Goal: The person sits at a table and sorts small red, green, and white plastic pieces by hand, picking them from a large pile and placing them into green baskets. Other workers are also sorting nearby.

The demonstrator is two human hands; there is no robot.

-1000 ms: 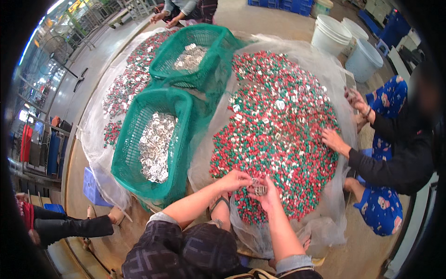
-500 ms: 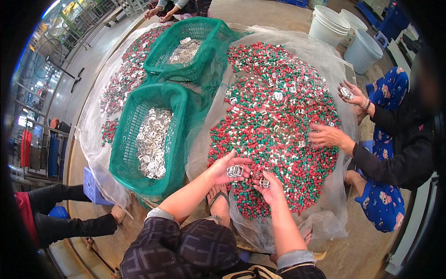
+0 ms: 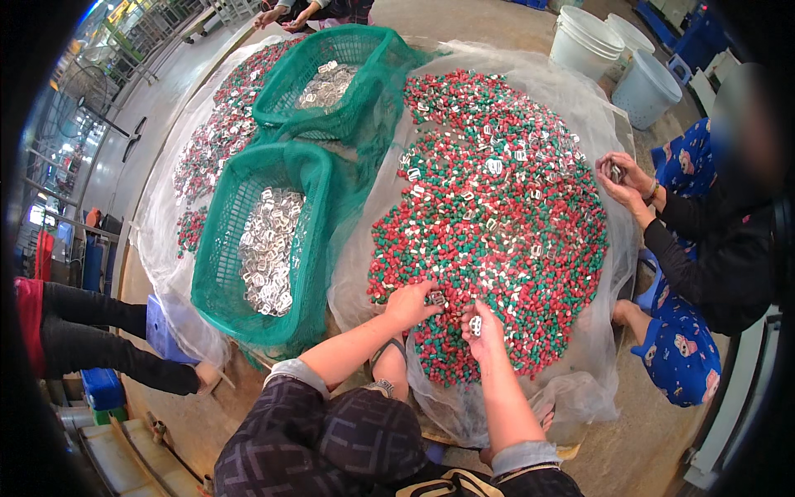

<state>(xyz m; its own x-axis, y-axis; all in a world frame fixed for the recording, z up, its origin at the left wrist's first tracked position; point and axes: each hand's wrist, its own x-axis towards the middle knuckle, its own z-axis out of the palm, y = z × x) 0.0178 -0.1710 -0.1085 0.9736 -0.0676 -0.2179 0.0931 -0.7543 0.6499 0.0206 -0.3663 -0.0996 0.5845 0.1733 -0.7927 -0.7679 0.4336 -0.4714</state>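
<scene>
My left hand (image 3: 409, 306) is turned palm down over the pile of small red, green and white pellets (image 3: 497, 248). Its thumb and fingers close round a metal buckle (image 3: 436, 297); anything deeper in the palm is hidden. To its right, my right hand (image 3: 489, 335) has its fingers curled and holds silvery buckles (image 3: 475, 325) just above the pellets. Loose flat metal buckles, such as a pale one (image 3: 493, 166), lie scattered over the heap.
White netting (image 3: 592, 377) lies under the pile. Two green mesh-lined baskets stand left, a near one (image 3: 321, 248) and a far one (image 3: 273, 116), with buckles inside. A co-worker's hands (image 3: 629, 178) cup buckles at right. White buckets (image 3: 584, 41) stand beyond; another person's legs (image 3: 108, 331) are at left.
My left hand has rolled from palm up to palm down, its fingers closing at the pellets. My right hand has curled over its buckles. The co-worker's hands have come together off the pile.
</scene>
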